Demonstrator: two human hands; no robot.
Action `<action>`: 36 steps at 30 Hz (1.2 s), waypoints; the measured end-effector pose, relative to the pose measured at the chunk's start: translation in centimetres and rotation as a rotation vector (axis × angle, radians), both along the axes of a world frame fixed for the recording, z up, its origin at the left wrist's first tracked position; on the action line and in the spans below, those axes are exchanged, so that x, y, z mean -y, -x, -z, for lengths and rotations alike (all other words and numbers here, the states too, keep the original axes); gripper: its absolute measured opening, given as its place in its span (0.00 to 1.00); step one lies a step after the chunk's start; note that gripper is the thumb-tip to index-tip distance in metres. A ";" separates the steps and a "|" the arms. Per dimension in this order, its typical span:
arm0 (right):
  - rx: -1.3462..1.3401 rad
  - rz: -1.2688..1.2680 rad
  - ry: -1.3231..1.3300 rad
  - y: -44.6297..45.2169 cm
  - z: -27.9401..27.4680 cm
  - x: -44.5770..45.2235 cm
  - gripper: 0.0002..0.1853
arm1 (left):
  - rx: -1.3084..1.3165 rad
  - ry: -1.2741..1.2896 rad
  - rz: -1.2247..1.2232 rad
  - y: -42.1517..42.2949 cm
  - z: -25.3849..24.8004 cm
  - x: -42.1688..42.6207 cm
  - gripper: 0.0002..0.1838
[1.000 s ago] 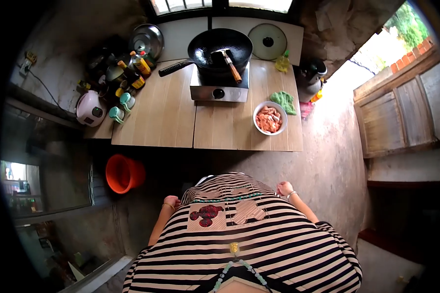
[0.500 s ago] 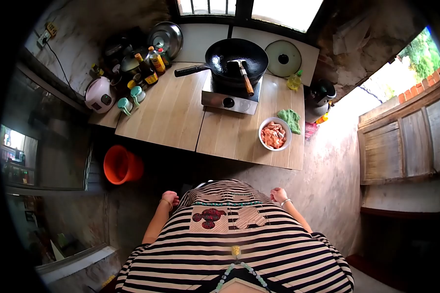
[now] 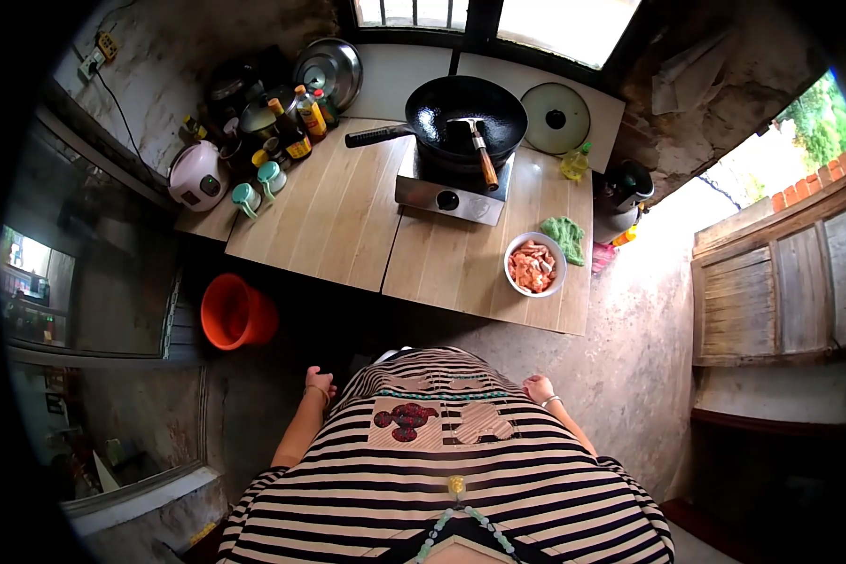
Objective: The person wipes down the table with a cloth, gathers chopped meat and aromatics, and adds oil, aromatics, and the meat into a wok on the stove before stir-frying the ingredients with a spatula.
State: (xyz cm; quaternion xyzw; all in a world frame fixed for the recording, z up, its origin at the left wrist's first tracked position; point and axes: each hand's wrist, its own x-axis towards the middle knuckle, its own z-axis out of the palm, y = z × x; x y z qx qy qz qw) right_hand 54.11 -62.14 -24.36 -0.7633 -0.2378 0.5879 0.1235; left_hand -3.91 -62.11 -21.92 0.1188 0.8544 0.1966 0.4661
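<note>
Beside the striped shirt on the left hangs my left hand (image 3: pixel 321 381), empty, its fingers loosely bent and slightly apart. My right hand (image 3: pixel 538 388), at the shirt's other side, is curled closed with nothing visible in it. Both are below the front edge of the wooden table (image 3: pixel 310 235) and touch nothing on it. A white bowl (image 3: pixel 560 282) of raw meat pieces (image 3: pixel 532 267) stands at the table's right, against a green cloth (image 3: pixel 564 239). A black wok (image 3: pixel 442 103) sits on a silver stove (image 3: pixel 424 194), with a wooden-handled spatula (image 3: pixel 484 160) lying in it.
Sauce bottles (image 3: pixel 309 113), green-lidded jars (image 3: pixel 270 176) and a pink cooker (image 3: pixel 197 177) stand at the left. A glass lid (image 3: pixel 541 111) leans behind the wok near a yellow bottle (image 3: pixel 574 165). An orange bucket (image 3: pixel 238 313) is on the floor; a wooden door (image 3: pixel 743 293) is at right.
The view has turned, so the table and its items appear shifted right and tilted. My hands remain at my sides; the fingers of my left hand have loosened slightly.
</note>
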 end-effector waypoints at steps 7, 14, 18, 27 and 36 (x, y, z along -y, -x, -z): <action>0.021 -0.022 -0.046 1.6 -1.1 -0.9 0.09 | 0.015 -0.050 -0.056 0.2 -0.8 -1.4 0.27; 0.097 -0.230 -0.091 3.3 -3.1 -1.9 0.08 | 0.101 -0.030 0.014 1.4 0.5 -0.6 0.13; 0.086 -0.229 -0.106 3.8 -3.5 -1.9 0.08 | 0.162 0.017 0.167 3.1 1.9 0.2 0.06; 0.142 -0.382 -0.233 0.7 6.5 -0.7 0.11 | 0.202 0.031 0.024 1.7 0.0 0.5 0.02; 0.120 -0.412 -0.241 -1.2 12.7 -0.8 0.13 | 0.221 0.071 -0.036 0.9 -0.7 1.8 0.03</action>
